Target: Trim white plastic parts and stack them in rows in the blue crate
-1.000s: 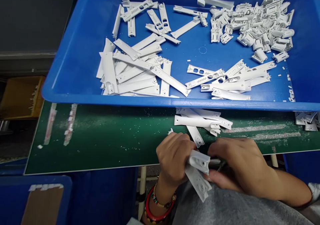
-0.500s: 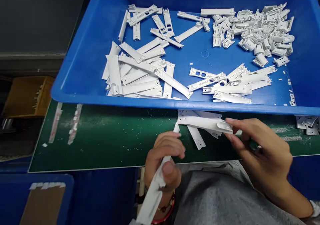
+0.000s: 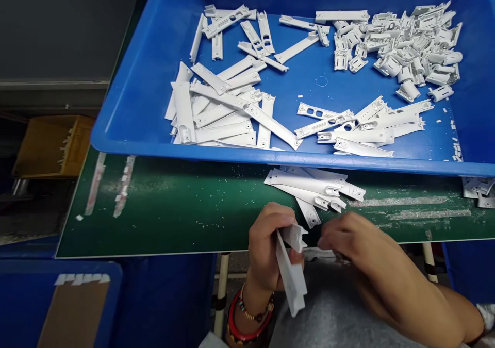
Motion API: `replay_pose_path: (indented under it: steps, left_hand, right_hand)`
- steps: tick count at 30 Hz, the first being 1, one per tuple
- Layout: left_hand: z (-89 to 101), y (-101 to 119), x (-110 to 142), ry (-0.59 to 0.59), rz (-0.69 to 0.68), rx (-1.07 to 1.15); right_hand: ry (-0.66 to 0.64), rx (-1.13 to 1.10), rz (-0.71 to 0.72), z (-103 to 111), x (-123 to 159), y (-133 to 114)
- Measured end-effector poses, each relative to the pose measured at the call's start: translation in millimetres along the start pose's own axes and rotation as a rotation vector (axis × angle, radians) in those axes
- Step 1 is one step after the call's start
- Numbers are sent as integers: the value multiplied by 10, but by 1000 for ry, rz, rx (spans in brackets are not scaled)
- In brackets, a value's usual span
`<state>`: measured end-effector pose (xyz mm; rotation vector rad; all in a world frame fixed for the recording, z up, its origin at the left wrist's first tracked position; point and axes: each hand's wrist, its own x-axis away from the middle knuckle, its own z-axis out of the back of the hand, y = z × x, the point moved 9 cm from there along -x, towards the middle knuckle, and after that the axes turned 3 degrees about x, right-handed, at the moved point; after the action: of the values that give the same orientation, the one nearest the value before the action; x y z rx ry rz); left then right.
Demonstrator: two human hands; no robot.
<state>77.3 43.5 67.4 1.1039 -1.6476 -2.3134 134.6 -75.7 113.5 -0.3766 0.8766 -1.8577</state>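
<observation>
My left hand [image 3: 270,250] is closed around a long white plastic strip [image 3: 291,276], held tilted over the table's front edge. A notched white end [image 3: 294,237] shows at its fingers; whether this belongs to the same strip, I cannot tell. To its right is my right hand [image 3: 356,245], slightly blurred, with its fingers curled together close to the strip. What those fingers hold, if anything, is hidden. Just beyond both hands, a small stack of white plastic strips [image 3: 305,185] lies on the green tabletop [image 3: 185,203].
A large blue bin [image 3: 232,154] stands behind the stack, holding piles of white strips [image 3: 220,111] and a heap of short curved white parts [image 3: 406,44]. More white pieces [image 3: 479,188] lie at the right. At lower left is another blue container [image 3: 23,296] with brown cardboard [image 3: 73,312].
My right hand has let go of a strip at the small stack and come down beside my left hand. The left hand has turned its strip and shifted slightly right.
</observation>
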Motion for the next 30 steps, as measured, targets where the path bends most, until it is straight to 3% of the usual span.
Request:
replay_pose_path:
  steps: [2, 13, 21, 30]
  left_hand:
    - [7, 33, 18, -16, -34, 65]
    - [-35, 69, 9, -71, -26, 85]
    - [-28, 110, -41, -102, -35, 99]
    - [-69, 133, -146, -140, 43, 101]
  right_hand:
    - [-45, 38, 16, -55, -19, -21]
    - [85, 129, -30, -10, -30, 16]
    - [-2, 91, -25, 1, -77, 32]
    - [-85, -25, -121, -34, -25, 180]
